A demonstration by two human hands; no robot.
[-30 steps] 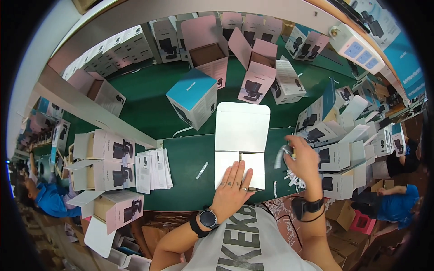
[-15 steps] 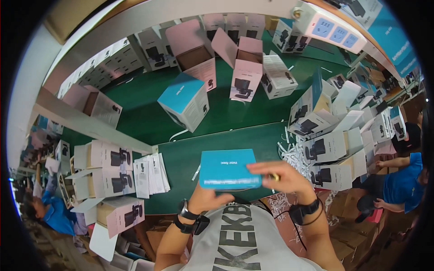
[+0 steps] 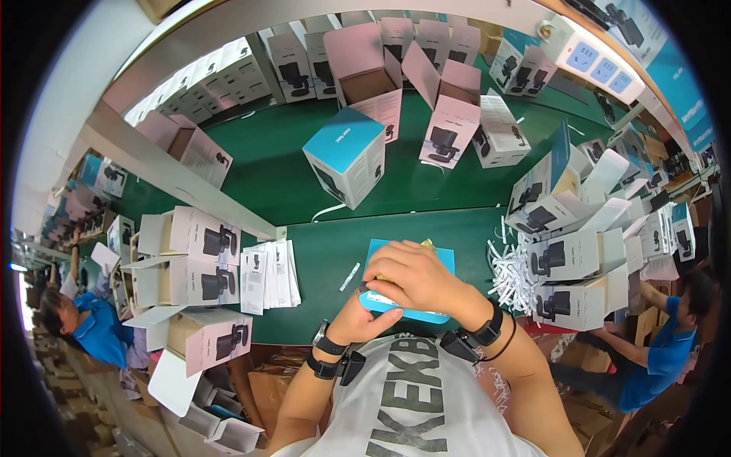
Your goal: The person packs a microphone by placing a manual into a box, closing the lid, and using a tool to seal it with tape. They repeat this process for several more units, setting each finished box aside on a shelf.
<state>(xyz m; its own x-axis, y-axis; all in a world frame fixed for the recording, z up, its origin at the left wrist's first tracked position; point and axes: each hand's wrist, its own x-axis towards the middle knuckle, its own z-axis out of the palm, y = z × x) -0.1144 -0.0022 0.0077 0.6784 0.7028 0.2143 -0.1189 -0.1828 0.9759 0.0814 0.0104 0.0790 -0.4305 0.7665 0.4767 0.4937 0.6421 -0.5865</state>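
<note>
A flat blue box [image 3: 422,305] lies tilted just above the table's near edge, in front of my chest. My left hand [image 3: 360,318] grips its near left corner, with the thumb along the near side. Over the box's upper face, my right hand [image 3: 415,276] is bent, its fingers curled down at the left edge near the left fingers. What its fingertips pinch, if anything, is hidden. A small gold-coloured bit [image 3: 429,244] shows at the far side of the right hand; I cannot tell what it is.
Open printed cartons [image 3: 205,286] stand at the left, beside white leaflets [image 3: 270,276]. Shredded paper [image 3: 512,278] lies by more open cartons [image 3: 567,259] at the right. A blue-topped box [image 3: 346,156] stands farther back. A clear strip [image 3: 349,276] lies left of my hands. Co-workers are at both sides.
My right hand has moved left across the box and its fingers have curled over the left edge. The box has tipped, and the whole view has shifted a little.
</note>
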